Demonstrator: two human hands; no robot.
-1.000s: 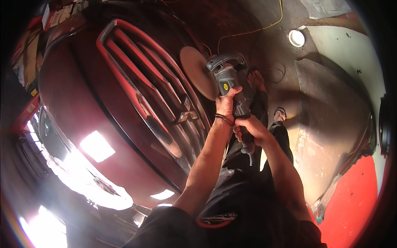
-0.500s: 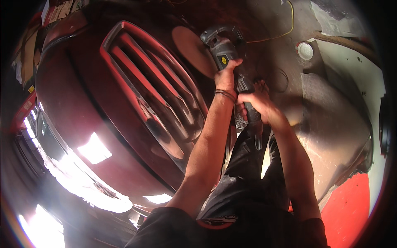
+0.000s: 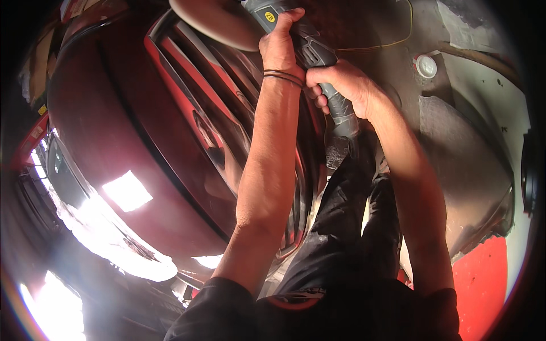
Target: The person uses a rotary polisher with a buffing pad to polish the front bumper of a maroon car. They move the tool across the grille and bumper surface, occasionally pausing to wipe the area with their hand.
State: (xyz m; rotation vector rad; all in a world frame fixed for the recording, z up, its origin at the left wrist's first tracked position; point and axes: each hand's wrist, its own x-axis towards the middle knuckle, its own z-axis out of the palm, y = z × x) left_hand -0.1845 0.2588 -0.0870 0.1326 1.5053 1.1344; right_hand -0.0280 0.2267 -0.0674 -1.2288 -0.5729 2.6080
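The head camera (a wide fisheye) looks down from close above.

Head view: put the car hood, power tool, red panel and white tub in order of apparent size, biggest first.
1. Car hood
2. Power tool and red panel: too close to rank, as the tool is partly covered and cut off
3. White tub

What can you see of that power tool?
The power tool is long, grey and black, plastic-looking, with a yellow sticker and a broad tan disc at its far end, cut off by the picture's top edge. It slants by the car. The left hand grips its body, the right hand its rear handle. Disc contact is unclear.
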